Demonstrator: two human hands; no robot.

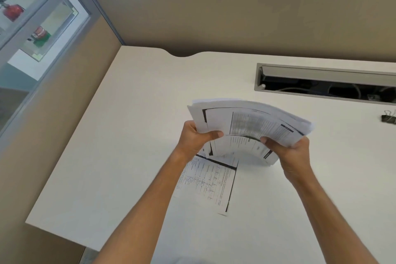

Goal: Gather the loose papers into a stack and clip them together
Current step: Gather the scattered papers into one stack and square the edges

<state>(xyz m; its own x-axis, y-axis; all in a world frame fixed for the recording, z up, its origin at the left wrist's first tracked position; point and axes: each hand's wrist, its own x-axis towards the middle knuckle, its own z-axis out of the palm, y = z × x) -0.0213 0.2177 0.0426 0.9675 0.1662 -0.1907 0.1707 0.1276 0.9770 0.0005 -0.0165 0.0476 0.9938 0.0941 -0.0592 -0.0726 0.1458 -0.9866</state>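
Stack: both hands hold the paper stack (252,126) up off the tabletop (128,135), bowed and a little fanned; the sheet edges are not yet flush
Left hand: left hand (196,138) grips the stack's left side, thumb on top, fingers curled underneath
Right hand: right hand (289,152) pinches the lower right corner, thumb on the printed face, fingers wrapped below
Stray sheet: one loose sheet (209,182) lies flat on the tabletop, right under the hands; it looks left out of the stack
Clip: binder clip (389,117) sits far right near the picture's edge, well apart from the papers
Risk: the bend and fanning could let sheets slide out if either thumb eases off; clipping now would likely lock in crooked edges; the stray sheet could be forgotten
More risk: the open cable tray (325,83) sits just behind the stack; a slipped page could drop in
Room: wide bare tabletop to the left and in front for tapping edges square; partition walls (214,17) close off the back and left; the near left edge is a drop
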